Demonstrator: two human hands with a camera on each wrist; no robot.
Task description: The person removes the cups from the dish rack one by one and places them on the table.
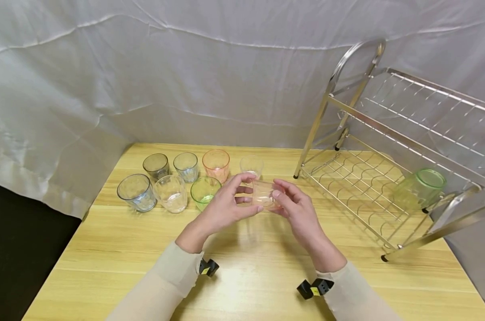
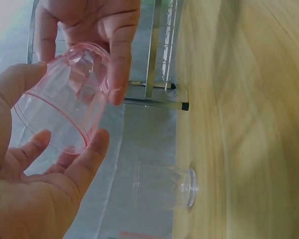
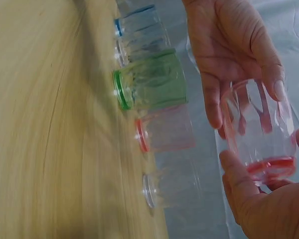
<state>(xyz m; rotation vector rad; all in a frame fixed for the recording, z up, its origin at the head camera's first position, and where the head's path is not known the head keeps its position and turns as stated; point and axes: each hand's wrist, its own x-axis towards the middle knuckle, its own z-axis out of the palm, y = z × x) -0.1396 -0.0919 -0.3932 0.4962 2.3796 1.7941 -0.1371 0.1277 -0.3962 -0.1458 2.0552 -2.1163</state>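
Observation:
A pale pink transparent cup (image 1: 263, 194) lies sideways in the air above the table, between the two hands. My left hand (image 1: 225, 203) holds it around the rim end, thumb and fingers on opposite sides. My right hand (image 1: 302, 213) grips the base end, which shows a darker pink ring in the right wrist view. Just behind the hands stands a clear cup (image 1: 251, 165), partly covered by the left fingers. Left of the hands is a green cup (image 1: 204, 192), with an orange-pink cup (image 1: 216, 164) behind it.
Farther left stand a dark grey cup (image 1: 156, 166), two bluish cups, one of them a blue-grey cup (image 1: 137, 192), and a clear cup (image 1: 171, 194). At right is a two-tier metal rack (image 1: 314, 133); a yellow-green cup (image 1: 419, 189) lies tilted on its lower tier.

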